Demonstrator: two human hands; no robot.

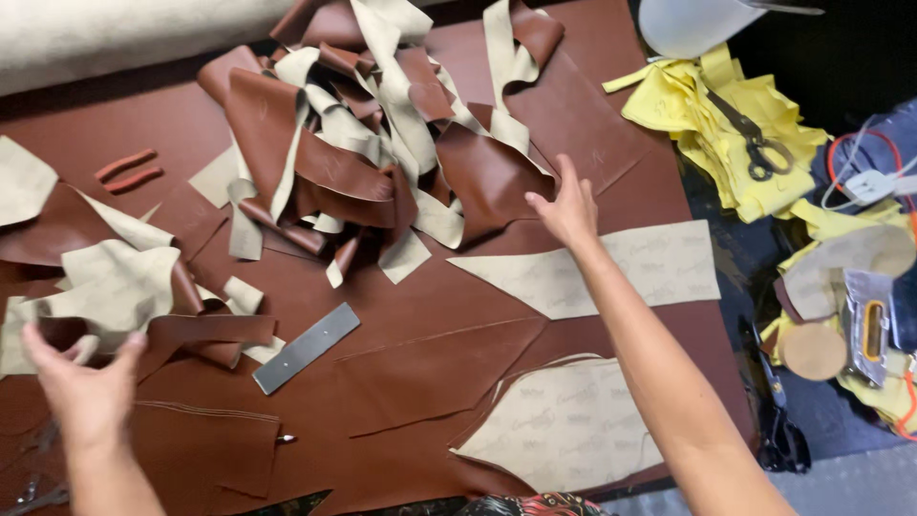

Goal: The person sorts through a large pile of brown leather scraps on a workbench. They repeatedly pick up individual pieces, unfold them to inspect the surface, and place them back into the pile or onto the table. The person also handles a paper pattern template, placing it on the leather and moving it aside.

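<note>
The left hand (81,387) is low on the left with its fingers spread and curled a little. It holds nothing. It is just beside a bent scrap (115,287) of brown leather with a pale back. The right hand (565,207) reaches far out with its fingers spread wide. It holds nothing too. Its fingertips are at the edge of the big pile of scraps (373,143) in the middle of the brown sheet (592,124) on the table. The scraps look soft, bendy and light. They would flop if lifted by one end, so a loose edge or a fold looks like a good place to grab. A flat metal bar (306,348) lies near the middle. Scissors (755,143) rest on yellow cloth (702,115) to the right.
</note>
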